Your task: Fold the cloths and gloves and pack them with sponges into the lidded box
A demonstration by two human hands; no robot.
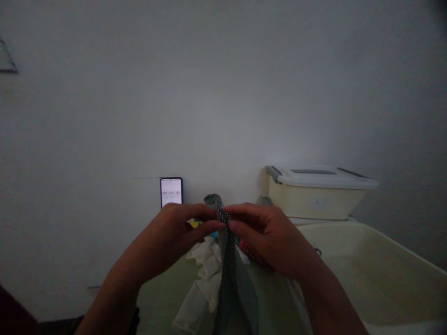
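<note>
At centre, speckle-edged grey-green cloth [229, 270]

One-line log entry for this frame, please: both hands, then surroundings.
left hand: pinching fabric with speckled trim | right hand: pinching same fabric | beyond left hand: phone | right side: lidded box, open tub

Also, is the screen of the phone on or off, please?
On: the phone screen is lit, bright against the dim room, and shows digits.
</note>
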